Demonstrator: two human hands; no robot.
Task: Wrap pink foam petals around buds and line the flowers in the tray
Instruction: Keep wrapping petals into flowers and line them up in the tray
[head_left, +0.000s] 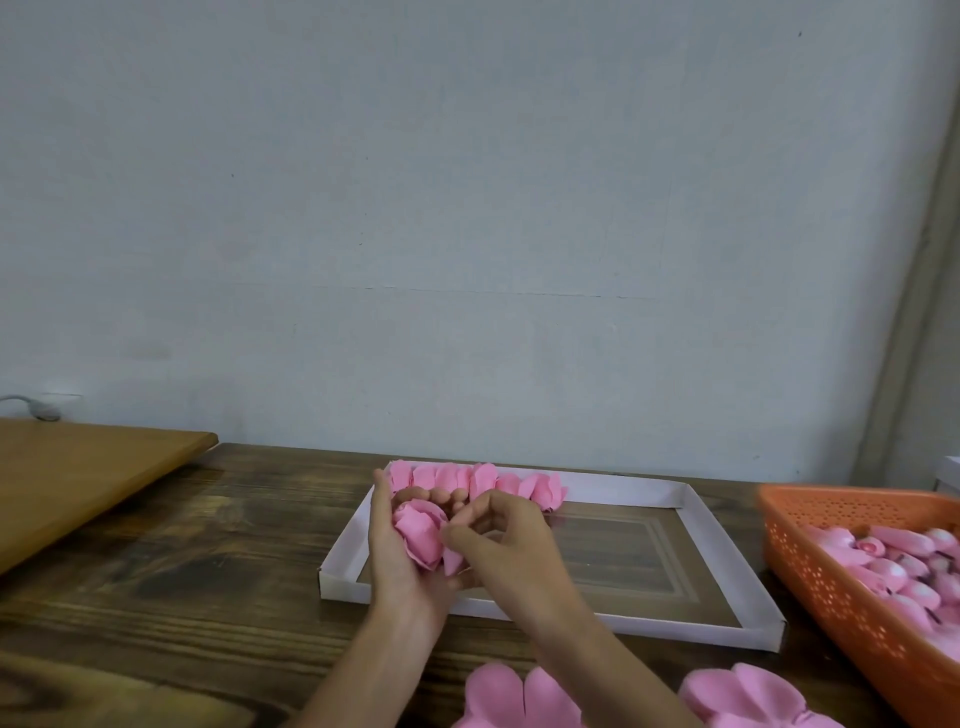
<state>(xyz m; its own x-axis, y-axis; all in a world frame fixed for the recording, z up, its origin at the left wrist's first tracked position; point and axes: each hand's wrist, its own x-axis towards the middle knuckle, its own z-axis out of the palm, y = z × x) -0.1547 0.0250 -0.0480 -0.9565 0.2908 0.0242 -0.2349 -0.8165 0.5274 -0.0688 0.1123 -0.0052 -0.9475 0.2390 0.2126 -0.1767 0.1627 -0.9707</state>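
Two hands meet over the left end of the shallow white cardboard tray (675, 630): your left hand (395, 564) cups the pink foam flower (421, 535), your right hand (511, 540) apparently pinches its petal; bud hidden; tray's right half open.

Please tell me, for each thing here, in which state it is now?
left hand: cups the held flower.
right hand: pinches a petal of the held flower.
tray: one partial row of flowers along its far wall.
orange basket: holds buds.
loose petals: lie on the table.
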